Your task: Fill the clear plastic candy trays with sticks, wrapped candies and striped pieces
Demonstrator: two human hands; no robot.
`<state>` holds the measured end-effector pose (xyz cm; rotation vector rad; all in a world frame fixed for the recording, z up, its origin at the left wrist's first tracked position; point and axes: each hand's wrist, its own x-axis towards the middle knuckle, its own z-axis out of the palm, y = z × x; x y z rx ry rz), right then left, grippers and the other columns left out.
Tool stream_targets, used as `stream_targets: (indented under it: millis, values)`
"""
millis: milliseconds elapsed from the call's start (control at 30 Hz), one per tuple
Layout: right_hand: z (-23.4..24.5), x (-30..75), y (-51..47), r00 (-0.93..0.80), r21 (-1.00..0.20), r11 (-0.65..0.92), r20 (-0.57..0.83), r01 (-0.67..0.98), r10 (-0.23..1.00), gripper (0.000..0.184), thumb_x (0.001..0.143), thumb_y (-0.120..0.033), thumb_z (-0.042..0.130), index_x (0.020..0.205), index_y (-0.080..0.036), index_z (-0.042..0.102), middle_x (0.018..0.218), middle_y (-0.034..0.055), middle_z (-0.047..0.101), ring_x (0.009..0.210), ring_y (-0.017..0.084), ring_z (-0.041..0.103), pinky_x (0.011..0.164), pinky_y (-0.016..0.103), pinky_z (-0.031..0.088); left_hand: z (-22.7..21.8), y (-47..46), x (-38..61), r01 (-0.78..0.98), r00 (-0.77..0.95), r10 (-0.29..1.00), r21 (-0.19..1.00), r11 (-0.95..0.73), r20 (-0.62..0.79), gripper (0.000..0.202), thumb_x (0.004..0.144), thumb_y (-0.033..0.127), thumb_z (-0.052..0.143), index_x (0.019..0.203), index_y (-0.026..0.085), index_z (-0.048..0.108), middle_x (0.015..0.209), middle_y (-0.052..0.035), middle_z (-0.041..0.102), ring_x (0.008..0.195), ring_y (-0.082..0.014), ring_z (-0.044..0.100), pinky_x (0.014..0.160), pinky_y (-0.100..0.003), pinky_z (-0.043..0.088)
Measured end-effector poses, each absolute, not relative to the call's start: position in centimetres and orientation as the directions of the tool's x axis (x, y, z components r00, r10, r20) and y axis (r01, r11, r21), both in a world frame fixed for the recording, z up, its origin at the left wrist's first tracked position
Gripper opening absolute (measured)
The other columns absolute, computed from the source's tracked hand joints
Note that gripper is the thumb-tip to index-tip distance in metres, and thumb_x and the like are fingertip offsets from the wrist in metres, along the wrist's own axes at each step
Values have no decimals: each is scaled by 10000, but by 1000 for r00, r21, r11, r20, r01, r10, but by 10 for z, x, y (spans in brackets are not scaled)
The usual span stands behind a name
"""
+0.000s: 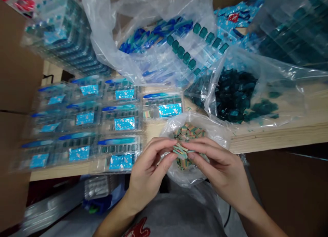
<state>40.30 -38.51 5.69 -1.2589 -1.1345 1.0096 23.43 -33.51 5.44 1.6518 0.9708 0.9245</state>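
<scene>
My left hand (151, 165) and my right hand (217, 168) meet over a clear plastic bag (194, 172) resting on the front edge of a wooden table. The bag's open mouth shows a heap of small striped pieces (189, 132) in green, tan and pink. A small bunch of these striped pieces (180, 151) sits between the fingertips of both hands, just above the heap. The hands hide the middle of the bag and part of the heap.
Rows of clear blister trays (120, 122) with blue-handled items and blue cards cover the table's left side. A bag of dark teal pieces (234, 97) lies to the right, with more bagged items behind. Cardboard boxes (15, 59) stand at the left.
</scene>
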Motion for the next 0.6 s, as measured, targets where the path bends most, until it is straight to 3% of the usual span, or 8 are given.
stream_targets:
  millis: [133, 267, 400, 467, 600]
  values:
    - [58, 408, -385, 124, -996, 75, 81, 50, 989, 398, 896, -63, 640, 1120, -372, 754, 1021, -15, 722, 934, 145, 686, 816, 239, 566, 58, -332, 237, 178, 427, 895, 959, -220, 126, 272, 902, 139, 655, 1119, 296, 700, 1074, -12, 732, 1036, -148, 693, 897, -238, 571]
    - [64, 415, -391, 123, -996, 45, 54, 73, 991, 337, 877, -74, 660, 1051, -338, 775, 984, -11, 734, 889, 151, 697, 781, 230, 575, 63, -331, 241, 103, 434, 895, 981, -166, 106, 203, 895, 141, 661, 1043, 273, 709, 959, -2, 755, 901, -132, 727, 808, -206, 595]
    - [67, 416, -396, 371, -996, 30, 59, 82, 927, 303, 841, -74, 717, 996, -334, 734, 882, -84, 724, 762, 81, 677, 698, 123, 544, 65, -331, 244, 95, 394, 915, 986, -139, 91, 158, 876, 147, 685, 988, 251, 721, 921, -1, 761, 859, -127, 732, 751, -173, 590]
    - [66, 413, -395, 431, -988, 71, 123, 136, 894, 280, 859, -54, 695, 970, -310, 717, 882, -95, 713, 792, 64, 672, 743, 104, 530, 64, -332, 245, 95, 402, 912, 987, -132, 83, 160, 874, 140, 686, 984, 250, 725, 919, 4, 758, 859, -123, 729, 753, -167, 585]
    - [64, 406, -392, 291, -968, 164, 214, 189, 932, 290, 908, -31, 635, 1024, -283, 721, 974, -83, 714, 934, 60, 659, 851, 110, 508, 62, -334, 246, 85, 433, 890, 977, -198, 142, 222, 888, 121, 669, 1039, 277, 716, 975, 11, 738, 929, -117, 707, 832, -184, 573]
